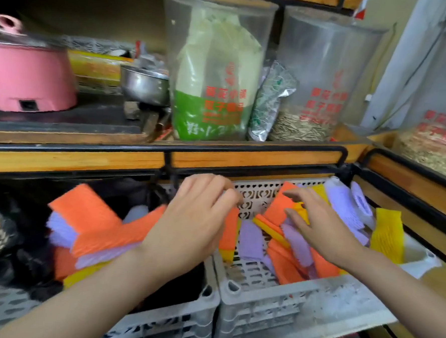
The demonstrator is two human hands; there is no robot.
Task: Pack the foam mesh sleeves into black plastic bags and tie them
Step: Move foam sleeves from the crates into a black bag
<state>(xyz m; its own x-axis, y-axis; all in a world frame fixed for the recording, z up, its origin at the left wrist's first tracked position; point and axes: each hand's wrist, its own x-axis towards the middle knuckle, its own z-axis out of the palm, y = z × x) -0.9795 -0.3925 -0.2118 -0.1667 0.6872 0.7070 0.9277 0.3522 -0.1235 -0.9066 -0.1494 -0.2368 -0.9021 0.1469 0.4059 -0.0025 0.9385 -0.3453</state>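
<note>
Head view showed my right hand (317,227) spread open on loose foam mesh sleeves (249,238) in the right crate (261,288); my left hand (195,216) curled, contents indeterminate. Black bag (175,286), left, sat part-filled, untied.

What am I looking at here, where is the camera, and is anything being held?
There is no machine. These are a person's two bare hands, filmed by a camera on their head looking down. The left crate is lined with a black bag holding stacked orange, purple and yellow foam sleeves. The right crate holds loose sleeves. The left hand hovers loosely curled, holding nothing. The right hand touches the loose sleeves; whether it grips one is unclear. The shelf behind carries a pink cooker and clear tubs.
</note>
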